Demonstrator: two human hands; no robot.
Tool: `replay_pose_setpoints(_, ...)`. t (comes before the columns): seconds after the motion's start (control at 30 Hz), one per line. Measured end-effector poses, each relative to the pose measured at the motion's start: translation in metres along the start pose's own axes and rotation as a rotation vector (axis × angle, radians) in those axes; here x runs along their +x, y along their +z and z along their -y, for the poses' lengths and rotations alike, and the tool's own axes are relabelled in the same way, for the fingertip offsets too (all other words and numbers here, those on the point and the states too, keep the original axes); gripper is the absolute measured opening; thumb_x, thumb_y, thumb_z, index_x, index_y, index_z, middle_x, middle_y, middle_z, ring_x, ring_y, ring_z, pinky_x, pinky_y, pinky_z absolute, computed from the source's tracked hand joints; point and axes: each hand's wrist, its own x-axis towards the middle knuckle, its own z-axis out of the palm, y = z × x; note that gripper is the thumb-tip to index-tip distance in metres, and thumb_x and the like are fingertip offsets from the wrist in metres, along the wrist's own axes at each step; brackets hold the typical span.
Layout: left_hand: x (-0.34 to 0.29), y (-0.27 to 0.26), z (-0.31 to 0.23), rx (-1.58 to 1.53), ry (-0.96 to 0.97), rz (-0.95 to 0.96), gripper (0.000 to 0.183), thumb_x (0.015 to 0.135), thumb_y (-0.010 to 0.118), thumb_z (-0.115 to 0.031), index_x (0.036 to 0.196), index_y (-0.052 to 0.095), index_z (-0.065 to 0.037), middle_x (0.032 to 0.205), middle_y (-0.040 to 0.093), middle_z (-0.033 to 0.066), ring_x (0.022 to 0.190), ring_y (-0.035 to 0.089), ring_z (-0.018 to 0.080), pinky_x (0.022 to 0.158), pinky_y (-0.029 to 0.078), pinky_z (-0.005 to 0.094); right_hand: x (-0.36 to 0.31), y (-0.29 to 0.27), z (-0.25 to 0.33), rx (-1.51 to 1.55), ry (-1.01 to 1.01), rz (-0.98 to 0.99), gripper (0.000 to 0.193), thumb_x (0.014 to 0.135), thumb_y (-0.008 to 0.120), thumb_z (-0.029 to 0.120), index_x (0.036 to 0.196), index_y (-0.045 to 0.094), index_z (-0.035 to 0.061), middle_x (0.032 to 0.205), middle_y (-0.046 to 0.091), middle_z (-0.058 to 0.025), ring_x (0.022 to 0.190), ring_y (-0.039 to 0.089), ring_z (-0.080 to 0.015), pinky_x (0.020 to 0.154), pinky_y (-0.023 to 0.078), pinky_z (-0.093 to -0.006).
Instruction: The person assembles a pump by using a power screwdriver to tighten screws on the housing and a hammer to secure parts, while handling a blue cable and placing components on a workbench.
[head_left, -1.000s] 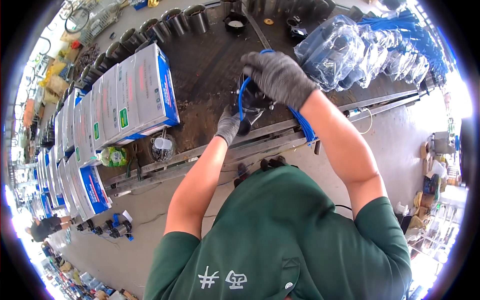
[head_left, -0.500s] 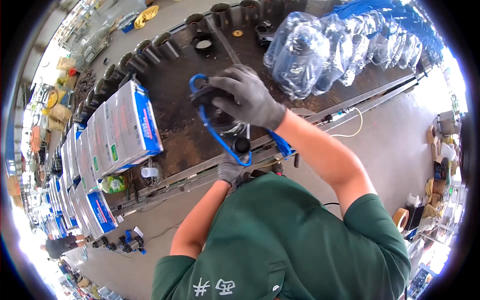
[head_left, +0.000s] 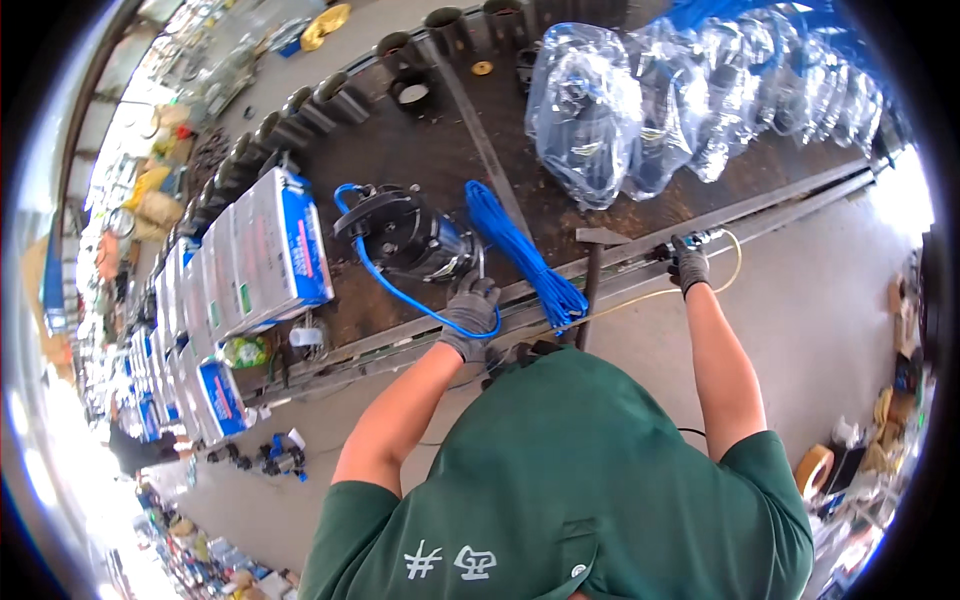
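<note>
Here the gloved left hand (head_left: 470,310) pinches the blue cable (head_left: 520,255) beside the black pump (head_left: 405,232) on the worktop (head_left: 400,150), while the right hand (head_left: 688,265) closes on a small tool (head_left: 700,238) at the rail, likely fetching it to bring across to the pump.

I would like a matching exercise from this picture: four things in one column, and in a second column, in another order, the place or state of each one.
Things:
1. left hand
2. right hand
3. white and blue boxes
4. clear plastic bags

Places or states:
a. stand in a row at the left of the dark workbench
b. lie in a pile at the far right of the bench
c. grips a small tool with a yellow hose at the bench's front rail
d. rests by the black pump and its blue cable

Pairs: 1-d, 2-c, 3-a, 4-b
</note>
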Motion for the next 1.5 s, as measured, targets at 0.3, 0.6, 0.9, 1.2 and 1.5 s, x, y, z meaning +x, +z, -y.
replay_pose_setpoints(0.3, 0.002, -0.018, 0.023, -0.075, 0.220, -0.026, 0.041, 0.076, 0.068, -0.030, 0.115, 0.068, -0.016, 0.130, 0.060, 0.0066, 0.131, 0.048, 0.0336, 0.103, 0.042, 0.0557, 0.024, 0.027, -0.016, 0.020, -0.203, -0.276, 0.078, 0.078, 0.082, 0.018, 0.140, 0.038, 0.0007, 0.106, 0.068, -0.0167, 0.091, 0.070, -0.0251, 0.083, 0.058, -0.0367)
replay_pose_setpoints(0.6, 0.018, -0.011, 0.040, -0.094, 0.516, 0.024, 0.026, 0.079, 0.066, -0.034, 0.090, 0.071, -0.011, 0.105, 0.068, 0.0083, 0.112, 0.061, 0.0286, 0.108, 0.039, 0.0484, -0.060, -0.048, 0.016, 1.064, -0.410, 0.793, 0.054, 0.079, 0.072, 0.021, 0.128, 0.056, 0.0041, 0.113, 0.068, -0.0119, 0.095, 0.063, -0.0248, 0.094, 0.051, -0.0429)
replay_pose_setpoints(0.9, 0.033, 0.000, 0.029, -0.006, 0.479, -0.040, 0.025, 0.082, 0.059, -0.032, 0.087, 0.075, -0.013, 0.094, 0.071, 0.0076, 0.097, 0.066, 0.0254, 0.101, 0.044, 0.0447, -0.324, 0.084, 0.194, 1.417, -0.567, 1.513, 0.072, 0.081, 0.080, 0.002, 0.145, 0.050, 0.0090, 0.089, 0.043, 0.0070, 0.088, 0.046, -0.0097, 0.096, 0.047, -0.0365)
replay_pose_setpoints(1.2, 0.032, -0.008, 0.041, -0.094, 0.459, -0.154, 0.020, 0.084, 0.061, -0.025, 0.083, 0.076, -0.013, 0.089, 0.073, 0.0082, 0.092, 0.068, 0.0276, 0.089, 0.048, 0.0464, -0.471, 0.273, 0.266, 0.883, -0.805, 1.299, 0.050, 0.076, 0.073, 0.003, 0.125, 0.061, 0.0063, 0.095, 0.064, -0.0030, 0.087, 0.061, -0.0193, 0.090, 0.049, -0.0323)
replay_pose_setpoints(1.5, 0.033, -0.009, 0.049, -0.182, 0.453, -0.129, 0.020, 0.083, 0.061, -0.026, 0.083, 0.076, -0.013, 0.090, 0.073, 0.0083, 0.093, 0.068, 0.0276, 0.089, 0.048, 0.0463, -0.460, 0.341, 0.239, 0.352, -1.258, 0.812, 0.049, 0.075, 0.072, -0.001, 0.122, 0.059, -0.0010, 0.099, 0.067, -0.0090, 0.085, 0.069, -0.0235, 0.083, 0.057, -0.0358)
